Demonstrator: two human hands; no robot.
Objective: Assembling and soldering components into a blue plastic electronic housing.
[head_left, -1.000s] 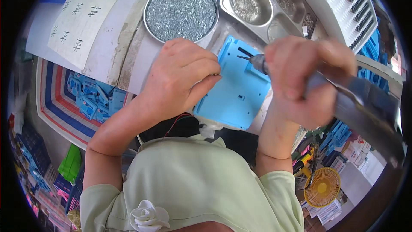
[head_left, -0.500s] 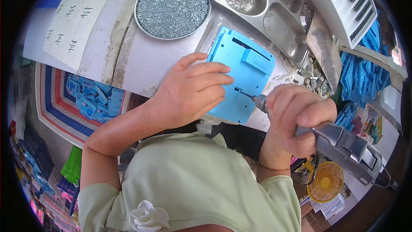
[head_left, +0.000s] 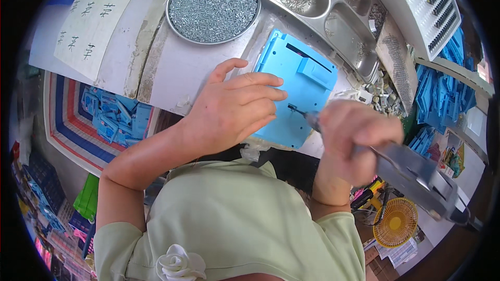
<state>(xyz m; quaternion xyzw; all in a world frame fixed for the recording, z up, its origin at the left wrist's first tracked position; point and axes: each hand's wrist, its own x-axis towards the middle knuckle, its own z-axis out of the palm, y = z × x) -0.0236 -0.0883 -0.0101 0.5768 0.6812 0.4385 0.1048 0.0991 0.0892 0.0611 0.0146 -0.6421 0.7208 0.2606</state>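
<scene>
A flat light-blue plastic case [head_left: 291, 80] lies tilted on the work table, with a slot and a raised block near its far edge. My left hand [head_left: 234, 106] rests on the case's left side, fingers stretched out over it, holding nothing. Wrapped round a grey electric screwdriver [head_left: 416, 171] is my right hand [head_left: 359, 138], blurred by motion. The thin bit points left, its tip at a small dark opening near the middle of the case. Whether a screw sits under the tip cannot be made out.
Behind the case stand a round metal dish of small screws [head_left: 213, 6] and a steel compartment tray [head_left: 341, 26] with small parts. Loose bits lie near a board [head_left: 393, 57] at right. A striped bin [head_left: 65, 114] holds blue pieces at left; a yellow basket [head_left: 396, 222] sits lower right.
The screwdriver's body and my right hand have shifted slightly left and now look blurred. The bit stays at the middle of the case. My left hand keeps its place on the case.
</scene>
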